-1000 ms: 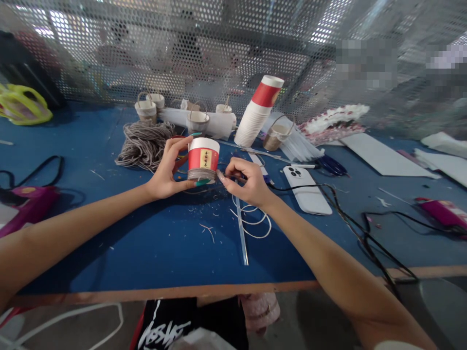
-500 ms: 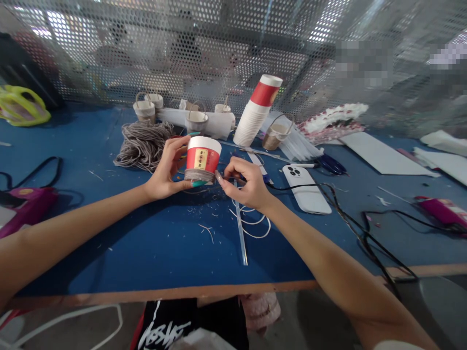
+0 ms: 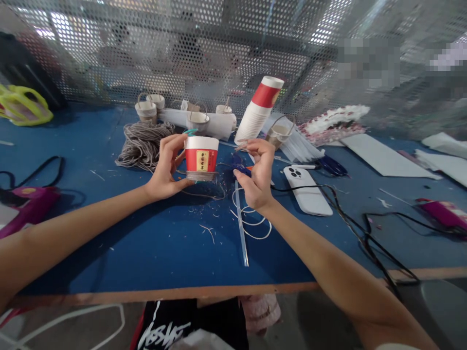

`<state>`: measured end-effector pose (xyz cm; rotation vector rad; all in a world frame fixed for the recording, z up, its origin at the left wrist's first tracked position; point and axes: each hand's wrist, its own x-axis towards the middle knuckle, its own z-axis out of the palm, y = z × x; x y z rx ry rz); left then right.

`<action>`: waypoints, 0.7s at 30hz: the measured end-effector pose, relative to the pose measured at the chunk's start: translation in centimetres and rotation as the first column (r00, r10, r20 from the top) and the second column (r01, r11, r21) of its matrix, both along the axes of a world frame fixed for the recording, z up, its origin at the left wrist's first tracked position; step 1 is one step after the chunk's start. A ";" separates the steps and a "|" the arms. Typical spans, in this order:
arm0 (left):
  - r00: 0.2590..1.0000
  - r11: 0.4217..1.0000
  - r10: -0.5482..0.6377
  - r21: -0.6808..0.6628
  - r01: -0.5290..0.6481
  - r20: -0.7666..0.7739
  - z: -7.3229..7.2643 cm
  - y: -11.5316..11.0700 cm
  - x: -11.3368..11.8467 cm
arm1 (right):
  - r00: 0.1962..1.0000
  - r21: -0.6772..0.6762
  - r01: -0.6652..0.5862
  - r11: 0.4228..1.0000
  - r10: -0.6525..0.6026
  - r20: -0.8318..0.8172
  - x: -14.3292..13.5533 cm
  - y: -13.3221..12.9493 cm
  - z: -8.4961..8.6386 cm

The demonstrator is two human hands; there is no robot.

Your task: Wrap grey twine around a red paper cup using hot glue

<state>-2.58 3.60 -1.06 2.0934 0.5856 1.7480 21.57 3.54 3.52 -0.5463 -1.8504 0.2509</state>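
Note:
My left hand [image 3: 166, 167] is closed around a red and white paper cup [image 3: 202, 158], holding it above the table. Grey-brown cord [image 3: 201, 176] is wound about the cup's lower end, and a loose strand trails below it. To the right of the cup, my right hand [image 3: 258, 172] has its thumb and fingers apart, with nothing visibly held. A dark blue tool with an orange part, seemingly a glue gun [image 3: 239, 162], lies just behind those fingers, partly covered. Under that hand is a clear glue stick [image 3: 241, 228] beside thin white cord loops [image 3: 257, 231].
A bundle of grey cord [image 3: 144, 146] lies behind my left hand. A leaning stack of paper cups [image 3: 257, 114] and several small cord-wrapped baskets stand farther back. On the right are a white phone [image 3: 306, 189] and black cables [image 3: 337, 209]; a magenta glue gun [image 3: 32, 206] is at left.
My right hand has moved away from the cup, up and to the right, and its fingers have spread. The cup has shifted slightly left in my left hand.

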 end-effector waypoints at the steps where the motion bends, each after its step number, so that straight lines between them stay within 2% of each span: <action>1: 1.000 1.000 -0.002 0.003 0.002 0.000 0.0 0.0 0.0 | 1.000 -0.026 -0.017 1.000 0.017 0.020 -0.1 -0.1 0.0; 4: 1.000 1.000 -0.021 0.005 0.021 -0.012 0.2 0.0 0.0 | 0.976 -0.097 -0.128 0.987 0.142 0.163 -0.5 -0.7 0.1; 6: 0.999 0.999 -0.044 0.008 0.045 -0.024 0.3 0.0 -0.1 | 0.941 -0.097 -0.212 0.972 0.230 0.249 -1.0 -1.2 0.0; 8: 0.996 0.997 -0.074 0.006 0.074 -0.042 0.5 0.0 -0.1 | 0.927 -0.078 -0.268 0.960 0.279 0.252 -1.3 -1.5 -0.2; 11: 0.991 0.994 -0.113 0.000 0.114 -0.074 0.6 0.0 -0.1 | 0.939 -0.045 -0.268 0.962 0.271 0.211 -1.6 -1.4 -0.5; 14: 0.988 0.992 -0.124 -0.017 0.123 -0.089 0.6 -0.2 -0.1 | 0.936 -0.039 -0.246 0.968 0.248 0.250 -1.4 -1.2 -0.5; 18: 0.993 0.998 -0.065 -0.025 0.063 -0.094 0.6 -0.5 -0.2 | 0.931 -0.025 -0.277 0.961 0.274 0.239 -1.2 -1.1 0.1; 21: 0.997 1.000 0.001 0.013 0.000 -0.081 0.5 -0.7 -0.1 | 0.942 -0.021 -0.247 0.969 0.245 0.230 -1.1 -1.0 0.2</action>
